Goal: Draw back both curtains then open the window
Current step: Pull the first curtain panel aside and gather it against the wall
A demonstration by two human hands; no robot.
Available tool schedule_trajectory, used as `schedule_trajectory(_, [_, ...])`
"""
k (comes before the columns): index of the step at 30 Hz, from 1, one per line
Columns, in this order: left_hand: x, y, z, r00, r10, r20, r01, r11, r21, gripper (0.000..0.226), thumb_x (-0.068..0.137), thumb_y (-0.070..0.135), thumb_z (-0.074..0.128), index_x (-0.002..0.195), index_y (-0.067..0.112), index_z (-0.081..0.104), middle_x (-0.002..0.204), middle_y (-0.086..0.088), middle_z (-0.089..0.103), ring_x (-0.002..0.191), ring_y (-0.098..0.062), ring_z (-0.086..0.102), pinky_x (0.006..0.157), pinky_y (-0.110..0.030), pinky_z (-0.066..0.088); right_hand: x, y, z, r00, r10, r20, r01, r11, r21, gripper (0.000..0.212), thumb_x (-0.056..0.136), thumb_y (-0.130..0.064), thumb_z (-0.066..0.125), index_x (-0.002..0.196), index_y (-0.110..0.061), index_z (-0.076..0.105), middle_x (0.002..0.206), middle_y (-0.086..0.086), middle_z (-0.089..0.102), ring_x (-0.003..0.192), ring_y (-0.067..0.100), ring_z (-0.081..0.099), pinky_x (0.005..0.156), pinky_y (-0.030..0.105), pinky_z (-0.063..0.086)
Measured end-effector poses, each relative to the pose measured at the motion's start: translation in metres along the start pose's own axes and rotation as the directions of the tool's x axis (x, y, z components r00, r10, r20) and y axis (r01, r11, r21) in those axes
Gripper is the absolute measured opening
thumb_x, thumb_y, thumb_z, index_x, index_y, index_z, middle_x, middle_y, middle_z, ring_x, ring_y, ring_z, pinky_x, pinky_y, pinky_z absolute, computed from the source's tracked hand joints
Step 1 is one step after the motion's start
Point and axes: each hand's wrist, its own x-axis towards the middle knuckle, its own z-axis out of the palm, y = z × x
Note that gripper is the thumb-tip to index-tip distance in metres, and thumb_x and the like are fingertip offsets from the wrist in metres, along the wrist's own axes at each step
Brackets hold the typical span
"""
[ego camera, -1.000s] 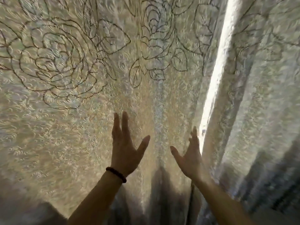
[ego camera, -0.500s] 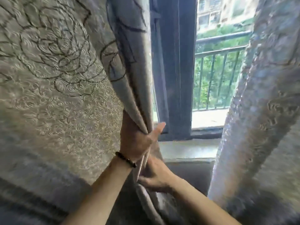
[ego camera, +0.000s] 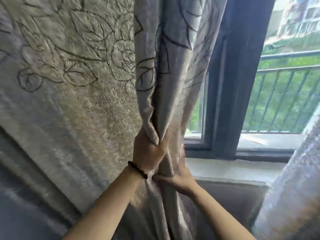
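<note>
The left curtain (ego camera: 72, 94), pale with dark embroidered roses and leaves, is gathered into folds at its inner edge. My left hand (ego camera: 149, 153), with a dark bead bracelet at the wrist, is shut on those folds. Just below and to the right, my right hand (ego camera: 180, 177) grips the same bunched edge lower down. The right curtain (ego camera: 290, 187) hangs at the lower right, blurred. Between them shows the window (ego camera: 280, 97) with its dark frame (ego camera: 232, 84); its panes look closed.
A pale sill (ego camera: 230, 168) runs under the window, with a dark grey surface (ego camera: 233, 201) below it. Outside are a metal railing (ego camera: 284, 70), green foliage and a building.
The left curtain was flat and nearly closed a second ago with both hands open on it. Both hands have since gripped its edge and pulled it left, uncovering the window.
</note>
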Motion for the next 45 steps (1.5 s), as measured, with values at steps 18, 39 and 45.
schedule_trajectory(18, [0.125,-0.136,-0.183,0.874,0.483,-0.055,-0.159,0.392,0.906,0.083,0.086,0.032,0.066,0.158,0.024,0.023,0.159,-0.026,0.030,0.143,-0.052,0.033,0.116,-0.063,0.017,0.056,-0.136,0.223,0.962,-0.242,0.124,0.262,0.949,-0.178,0.082,0.077,-0.036,0.051,0.147,-0.053,0.012,0.135,0.000,0.047,0.111,0.037,0.056,0.075,0.043,0.044])
schedule_trajectory(39, [0.164,-0.262,-0.338,0.958,0.269,-0.096,0.069,0.107,0.992,0.083,0.095,0.036,0.055,0.160,0.019,0.005,0.158,-0.026,0.030,0.152,-0.039,0.017,0.122,-0.055,-0.011,0.084,-0.139,0.417,0.720,-0.690,0.067,0.691,0.723,0.016,0.095,0.074,0.011,0.061,0.156,-0.017,0.021,0.154,0.031,0.018,0.106,0.038,0.066,0.070,0.032,0.059])
schedule_trajectory(45, [0.174,-0.288,-0.406,0.978,0.179,-0.106,0.102,0.029,0.994,0.087,0.092,0.033,0.056,0.160,0.019,0.005,0.159,-0.026,0.028,0.153,-0.040,0.014,0.121,-0.062,-0.004,0.127,-0.199,0.478,0.659,-0.610,0.439,0.703,0.707,-0.074,0.104,0.087,-0.019,0.052,0.144,-0.048,-0.030,0.166,0.015,-0.007,0.084,0.044,0.066,0.055,0.038,0.049])
